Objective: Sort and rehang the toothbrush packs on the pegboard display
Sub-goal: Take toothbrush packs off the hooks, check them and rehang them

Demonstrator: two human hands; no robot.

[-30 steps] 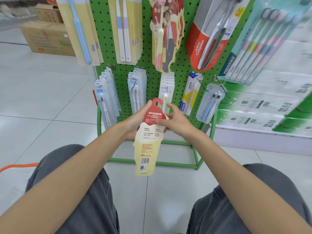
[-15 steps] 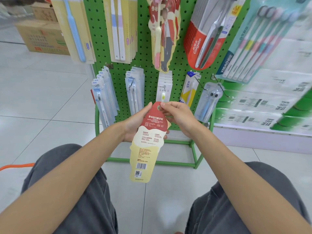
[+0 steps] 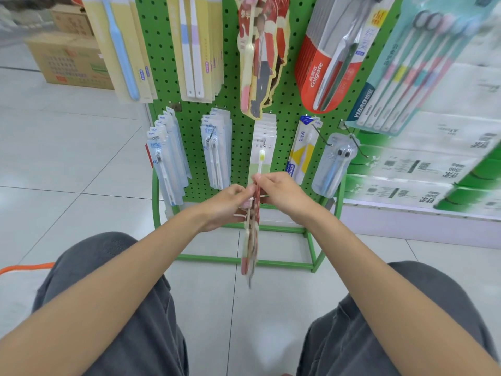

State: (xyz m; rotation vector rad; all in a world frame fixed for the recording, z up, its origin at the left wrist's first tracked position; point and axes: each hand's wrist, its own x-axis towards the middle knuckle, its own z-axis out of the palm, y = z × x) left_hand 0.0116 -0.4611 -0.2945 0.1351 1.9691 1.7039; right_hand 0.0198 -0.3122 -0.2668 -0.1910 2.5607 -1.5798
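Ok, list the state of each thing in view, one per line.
Held toothbrush pack: off the pegboard, edge-on to the camera, blurred.
Left hand: holds the pack.
Right hand: pinches the pack's top.
Red cut-out packs: hanging on the pegboard.
Colgate packs: hanging.

Red-and-cream toothbrush pack [image 3: 250, 240], seen edge-on and motion-blurred. It hangs vertically, its top end gripped between the left hand [image 3: 225, 206] and right hand [image 3: 284, 195], in front of the lower row of the green pegboard [image 3: 284, 123].

Cardboard boxes [image 3: 70, 61] far left, orange cable [image 3: 24, 267] on tiled floor [image 3: 67, 158], green-white cartons [image 3: 433, 169] right.
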